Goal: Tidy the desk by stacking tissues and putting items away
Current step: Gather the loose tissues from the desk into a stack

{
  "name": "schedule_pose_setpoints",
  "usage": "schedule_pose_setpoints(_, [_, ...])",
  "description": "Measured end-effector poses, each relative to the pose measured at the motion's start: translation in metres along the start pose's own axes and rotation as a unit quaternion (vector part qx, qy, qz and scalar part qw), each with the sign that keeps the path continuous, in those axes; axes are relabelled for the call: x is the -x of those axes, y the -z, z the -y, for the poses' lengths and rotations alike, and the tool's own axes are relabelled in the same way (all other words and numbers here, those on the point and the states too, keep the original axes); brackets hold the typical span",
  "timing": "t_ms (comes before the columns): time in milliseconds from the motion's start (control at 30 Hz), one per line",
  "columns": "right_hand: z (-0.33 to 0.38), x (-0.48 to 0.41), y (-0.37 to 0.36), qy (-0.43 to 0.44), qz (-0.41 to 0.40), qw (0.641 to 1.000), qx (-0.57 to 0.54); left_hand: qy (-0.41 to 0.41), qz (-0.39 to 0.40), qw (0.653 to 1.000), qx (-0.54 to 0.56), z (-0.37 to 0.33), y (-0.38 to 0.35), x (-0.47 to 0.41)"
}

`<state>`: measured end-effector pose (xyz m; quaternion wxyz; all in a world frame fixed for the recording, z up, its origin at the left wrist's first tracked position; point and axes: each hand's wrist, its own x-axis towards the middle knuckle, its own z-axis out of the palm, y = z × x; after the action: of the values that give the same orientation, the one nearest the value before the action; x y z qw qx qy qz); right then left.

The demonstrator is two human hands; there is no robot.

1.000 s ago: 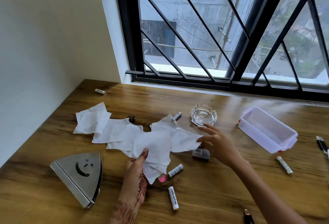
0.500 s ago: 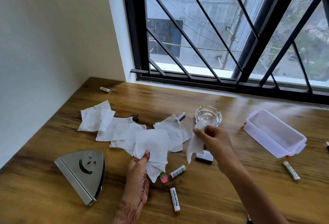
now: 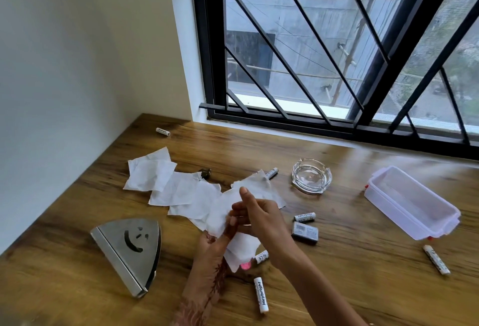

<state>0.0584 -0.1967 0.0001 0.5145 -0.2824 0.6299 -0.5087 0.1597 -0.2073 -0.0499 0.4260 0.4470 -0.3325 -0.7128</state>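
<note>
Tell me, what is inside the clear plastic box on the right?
The clear plastic box looks empty: only its pale bottom and walls show. Its near wall hides a little of the floor, so something very small there cannot be excluded.

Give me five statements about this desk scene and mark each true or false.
1. The plastic box is empty. True.
2. The ashtray sits upside down on the tissues. False: it stands upright on bare wood, apart from them.
3. Both hands are on one tissue. True: the left hand and right hand meet on it.
4. The napkin holder holds a stack of tissues. False: none shows in it.
5. All batteries are in the box. False: they lie loose on the desk, one near the left forearm.
</note>
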Motion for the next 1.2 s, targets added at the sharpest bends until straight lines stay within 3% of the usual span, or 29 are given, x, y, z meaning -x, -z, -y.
schedule_pose_setpoints(133, [0.002, -0.006, 0.010, 0.024, -0.006, 1.000, -0.002, 0.023, -0.075, 0.997, 0.000, -0.005, 0.003, 0.003])
schedule_pose_setpoints(200, [-0.003, -0.015, 0.023, 0.088, -0.064, 0.988, 0.113, 0.035, -0.109, 0.993, -0.001, -0.006, 0.008, 0.000])
schedule_pose_setpoints(300, [-0.019, -0.031, 0.044, 0.179, -0.132, 0.923, 0.315, 0.045, -0.123, 0.991, 0.016, -0.005, 0.017, -0.005])
schedule_pose_setpoints(500, [-0.053, -0.045, 0.065, 0.203, -0.010, 0.838, 0.506, 0.052, -0.139, 0.988, 0.036, -0.009, 0.022, -0.004])
schedule_pose_setpoints(600, [-0.060, -0.045, 0.064, 0.260, -0.017, 0.796, 0.547, 0.048, -0.140, 0.988, 0.048, -0.010, 0.023, -0.003])
schedule_pose_setpoints(667, [-0.063, -0.047, 0.062, 0.269, -0.026, 0.788, 0.553, 0.042, -0.133, 0.989, 0.053, -0.010, 0.022, -0.002])
schedule_pose_setpoints(700, [-0.064, -0.048, 0.060, 0.262, -0.035, 0.798, 0.541, 0.039, -0.128, 0.990, 0.056, -0.010, 0.022, -0.002])
schedule_pose_setpoints(767, [-0.057, -0.045, 0.056, 0.216, -0.068, 0.856, 0.464, 0.036, -0.124, 0.990, 0.058, -0.010, 0.022, -0.001])
schedule_pose_setpoints(900, [-0.033, -0.034, 0.048, 0.086, -0.106, 0.966, 0.218, 0.021, -0.131, 0.989, 0.073, -0.012, 0.025, 0.000])
schedule_pose_setpoints(967, [-0.019, -0.026, 0.045, 0.052, -0.100, 0.985, 0.128, 0.024, -0.138, 0.987, 0.085, -0.013, 0.027, 0.000])
schedule_pose_setpoints(1200, [-0.001, 0.000, 0.020, 0.038, -0.032, 0.999, 0.017, 0.045, -0.122, 0.988, 0.089, -0.014, 0.019, 0.005])
